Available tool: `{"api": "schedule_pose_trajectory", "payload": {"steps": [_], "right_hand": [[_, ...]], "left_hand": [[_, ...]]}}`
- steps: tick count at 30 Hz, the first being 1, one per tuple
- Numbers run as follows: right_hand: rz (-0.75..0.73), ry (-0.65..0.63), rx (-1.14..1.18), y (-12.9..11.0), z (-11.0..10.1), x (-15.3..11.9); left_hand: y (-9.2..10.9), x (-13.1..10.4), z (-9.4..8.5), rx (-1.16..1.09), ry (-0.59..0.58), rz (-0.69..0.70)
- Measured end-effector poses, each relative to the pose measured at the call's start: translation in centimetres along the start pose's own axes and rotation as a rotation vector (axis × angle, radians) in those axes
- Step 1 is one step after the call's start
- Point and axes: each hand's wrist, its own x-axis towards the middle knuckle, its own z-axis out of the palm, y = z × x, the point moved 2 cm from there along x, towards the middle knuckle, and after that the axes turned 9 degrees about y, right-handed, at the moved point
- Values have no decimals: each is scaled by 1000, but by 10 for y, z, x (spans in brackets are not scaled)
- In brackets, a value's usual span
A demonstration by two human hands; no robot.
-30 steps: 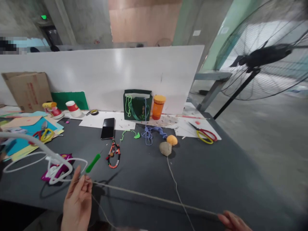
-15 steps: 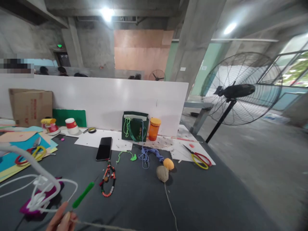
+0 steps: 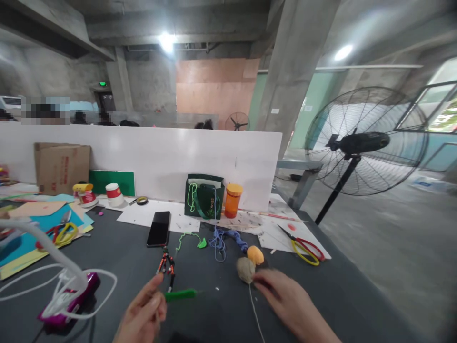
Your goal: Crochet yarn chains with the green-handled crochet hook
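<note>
We see the left hand (image 3: 143, 317) pinching the green-handled tool (image 3: 180, 295), whose handle points rightward toward the right hand (image 3: 285, 300). The right hand reaches forward, fingers loosely curled, its fingertips at the grey yarn ball (image 3: 245, 269); grip unclear from blur. Thin string (image 3: 256, 317) trails from the ball between both hands. Beaded strand (image 3: 167, 264) lies just beyond the left hand.

A craft workbench in a bare concrete hall: scissors (image 3: 303, 247), coloured paper (image 3: 39, 224), industrial fan (image 3: 364, 143).
</note>
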Motion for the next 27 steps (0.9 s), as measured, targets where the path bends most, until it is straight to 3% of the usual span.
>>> {"api": "schedule_pose_trajectory", "payload": {"steps": [2, 5, 8, 10, 13, 21, 24, 27], "right_hand": [[-39, -21, -34, -17, 14, 44], [-73, -60, -76, -27, 44, 96], [-104, -99, -47, -23, 69, 122], [-127, -85, 16, -19, 75, 128], [-192, -3, 173, -20, 63, 127], [-386, 115, 686, -53, 0, 108], [-374, 121, 882, -62, -6, 101], [-350, 0, 1054, -71, -6, 93]], "left_hand": [[-6, 5, 17, 51, -165, -83], [-14, 14, 31, 110, -281, -112], [-16, 21, 39, 196, -351, -97], [-15, 25, 45, 252, -403, -78], [-10, 31, 62, 282, -438, -52], [3, 44, 125, 229, -458, 28], [10, 38, 134, 215, -423, 13], [21, 27, 136, 230, -414, -25]]}}
